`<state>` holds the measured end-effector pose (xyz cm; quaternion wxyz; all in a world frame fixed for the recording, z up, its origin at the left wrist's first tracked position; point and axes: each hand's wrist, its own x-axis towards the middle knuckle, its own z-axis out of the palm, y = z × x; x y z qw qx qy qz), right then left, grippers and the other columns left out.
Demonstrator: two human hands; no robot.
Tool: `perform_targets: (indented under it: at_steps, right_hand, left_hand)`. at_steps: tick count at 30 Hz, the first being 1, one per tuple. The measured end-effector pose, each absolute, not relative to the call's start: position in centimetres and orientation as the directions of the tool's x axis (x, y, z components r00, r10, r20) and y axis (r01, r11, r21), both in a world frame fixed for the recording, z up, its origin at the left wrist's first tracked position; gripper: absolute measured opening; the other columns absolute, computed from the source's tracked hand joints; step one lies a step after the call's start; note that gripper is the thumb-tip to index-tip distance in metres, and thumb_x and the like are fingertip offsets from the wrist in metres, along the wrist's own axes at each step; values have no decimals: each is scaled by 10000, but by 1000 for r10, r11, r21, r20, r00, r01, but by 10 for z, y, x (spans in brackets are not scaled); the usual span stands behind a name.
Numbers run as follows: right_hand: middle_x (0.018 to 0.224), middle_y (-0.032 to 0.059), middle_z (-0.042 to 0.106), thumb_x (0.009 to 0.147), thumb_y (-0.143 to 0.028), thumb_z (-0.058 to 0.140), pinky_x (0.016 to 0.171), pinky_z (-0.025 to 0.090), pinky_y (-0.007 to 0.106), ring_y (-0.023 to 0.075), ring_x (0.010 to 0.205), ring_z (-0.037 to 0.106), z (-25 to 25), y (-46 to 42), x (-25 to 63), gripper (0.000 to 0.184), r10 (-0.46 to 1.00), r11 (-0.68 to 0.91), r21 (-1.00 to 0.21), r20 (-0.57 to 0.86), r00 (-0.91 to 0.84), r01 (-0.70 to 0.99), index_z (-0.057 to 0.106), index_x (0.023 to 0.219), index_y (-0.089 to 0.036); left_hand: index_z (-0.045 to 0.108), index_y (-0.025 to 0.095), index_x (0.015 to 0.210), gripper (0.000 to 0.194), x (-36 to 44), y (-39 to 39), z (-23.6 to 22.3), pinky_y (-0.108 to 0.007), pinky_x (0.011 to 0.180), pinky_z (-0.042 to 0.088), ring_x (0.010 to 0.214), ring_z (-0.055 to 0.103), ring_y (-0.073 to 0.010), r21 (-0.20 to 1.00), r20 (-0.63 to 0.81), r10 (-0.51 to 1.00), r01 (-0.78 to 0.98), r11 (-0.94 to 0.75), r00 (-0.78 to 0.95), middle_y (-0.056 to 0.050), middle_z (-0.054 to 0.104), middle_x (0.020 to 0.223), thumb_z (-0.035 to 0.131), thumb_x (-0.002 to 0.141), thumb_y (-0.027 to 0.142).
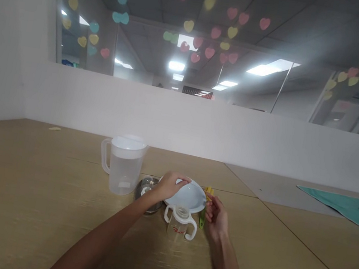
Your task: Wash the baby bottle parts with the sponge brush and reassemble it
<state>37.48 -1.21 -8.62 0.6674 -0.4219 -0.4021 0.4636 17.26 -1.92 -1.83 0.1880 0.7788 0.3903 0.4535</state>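
Observation:
My left hand (pixel 170 187) reaches over the left side of a pale shallow bowl (pixel 191 196), fingers stretched out and apart. I cannot tell whether it touches the rim. Close to the bowl's right edge is my right hand (pixel 217 215), its fingers loosely bent and apart, beside a yellow and green utensil (pixel 202 218) whose kind I cannot make out. In front of the bowl stands a clear baby bottle (pixel 177 228) with two white handles and no lid. Behind my left forearm, a round metal dish (pixel 152 208) holds a small clear cup-like piece (pixel 147 182) and a white part.
A translucent measuring jug (pixel 125 169) stands left of the dish, its handle facing left. A teal cloth (pixel 336 204) lies at far right. A small pale flat piece (pixel 54 129) rests at the back left. A white wall (pixel 181 121) with a window above bounds the table.

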Motion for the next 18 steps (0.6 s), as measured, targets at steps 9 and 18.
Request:
perform_targets:
  at_steps: [9,18]
  right_hand:
    - [578,-49,561,640,-233,743,295,284,96,4,379,357,-79,-23,377,246,976,21,-704,167,-137,-710,646,846,-141]
    - [672,-68,624,609,-232,786,444,466,104,26,527,534,-88,-12,386,284,991,73,-533,134,1,-843,637,847,-191]
  left_hand:
    - [675,194,1032,271,173,-26,-12,-243,888,448,987,612,-148,639,537,730,360,-680,424,-32,681,1058,514,829,276]
    - [715,119,711,130,109,-2,-17,-270,699,481,734,649,-208,237,147,964,938,-253,223,-118,702,729,590,675,132]
